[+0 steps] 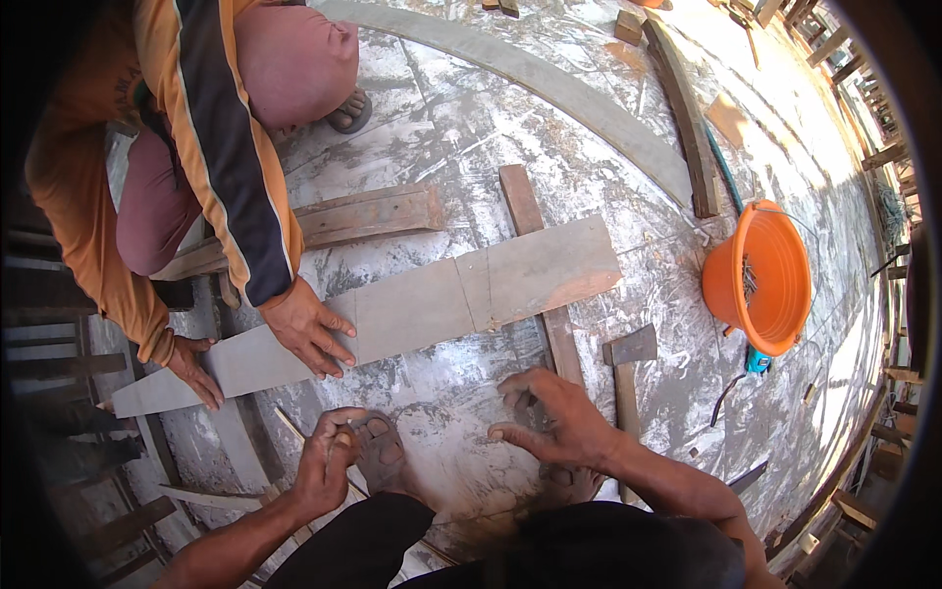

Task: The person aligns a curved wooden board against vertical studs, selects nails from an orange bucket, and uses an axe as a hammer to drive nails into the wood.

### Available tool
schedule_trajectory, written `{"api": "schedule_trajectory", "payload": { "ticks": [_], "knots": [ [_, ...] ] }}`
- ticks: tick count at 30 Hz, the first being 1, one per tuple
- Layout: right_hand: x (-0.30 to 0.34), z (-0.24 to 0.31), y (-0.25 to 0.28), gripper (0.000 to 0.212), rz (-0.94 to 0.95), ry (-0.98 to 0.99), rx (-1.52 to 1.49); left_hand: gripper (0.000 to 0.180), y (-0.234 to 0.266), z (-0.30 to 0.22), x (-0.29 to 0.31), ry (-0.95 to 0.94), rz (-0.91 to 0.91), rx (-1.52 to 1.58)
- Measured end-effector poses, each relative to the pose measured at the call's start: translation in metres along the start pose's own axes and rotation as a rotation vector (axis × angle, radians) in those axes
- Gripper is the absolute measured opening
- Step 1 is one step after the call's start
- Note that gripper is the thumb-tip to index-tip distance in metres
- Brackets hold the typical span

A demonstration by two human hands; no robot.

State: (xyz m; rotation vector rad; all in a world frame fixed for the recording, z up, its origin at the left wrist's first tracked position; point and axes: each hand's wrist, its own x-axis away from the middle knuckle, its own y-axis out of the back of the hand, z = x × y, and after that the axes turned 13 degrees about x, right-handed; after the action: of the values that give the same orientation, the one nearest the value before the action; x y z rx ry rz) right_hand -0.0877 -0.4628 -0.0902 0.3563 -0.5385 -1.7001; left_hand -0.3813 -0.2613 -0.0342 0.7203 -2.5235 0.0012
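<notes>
A long grey wooden plank (402, 319) lies slantwise before me, with pencil-like lines across its face. It rests on a short brown batten (562, 339) near its right end. My left hand (329, 456) is closed in a pinch below the plank; a small pale tip shows at the fingers, but what it is I cannot make out. My right hand (557, 417) hovers below the plank's right part, fingers curled and apart, holding nothing. Beside it on the floor lies a hatchet (630, 348) with a wooden handle. A co-worker's two hands (308, 329) press on the plank's left half.
An orange bucket (721, 280) holding nails stands at the right, a teal tool (758, 360) beside it. Heavy timbers (373, 216) lie beyond the plank and at far right. A long curved board (549, 83) spans the back. The co-worker crouches at the upper left.
</notes>
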Motion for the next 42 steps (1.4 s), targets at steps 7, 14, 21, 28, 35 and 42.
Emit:
{"api": "schedule_trajectory", "payload": {
  "ticks": [7,14,21,28,35,42],
  "knots": [
    [0.025,0.012,-0.029,0.022,0.024,-0.146,-0.374,0.045,-0.164,-0.038,-0.071,-0.108,-0.018,0.542],
    [0.026,0.001,-0.021,0.015,-0.104,-0.259,-0.291,0.04,-0.199,-0.001,-0.072,-0.103,-0.146,0.802],
    [0.001,-0.011,-0.015,0.022,-0.141,-0.242,-0.184,0.013,-0.15,-0.004,-0.111,-0.385,-0.407,0.315],
    [0.082,-0.072,0.006,0.068,-0.449,-0.497,0.795,0.012,-0.081,-0.009,-0.193,-0.665,-0.574,-0.311],
    [0.161,-0.088,-0.022,0.069,-0.214,-1.0,0.473,0.016,-0.086,0.0,-0.203,-0.553,-0.667,-0.235],
    [0.173,-0.073,0.016,0.033,-0.228,-0.964,-0.158,0.018,-0.084,-0.013,-0.2,-0.504,-0.639,-0.189]
  ]
}}
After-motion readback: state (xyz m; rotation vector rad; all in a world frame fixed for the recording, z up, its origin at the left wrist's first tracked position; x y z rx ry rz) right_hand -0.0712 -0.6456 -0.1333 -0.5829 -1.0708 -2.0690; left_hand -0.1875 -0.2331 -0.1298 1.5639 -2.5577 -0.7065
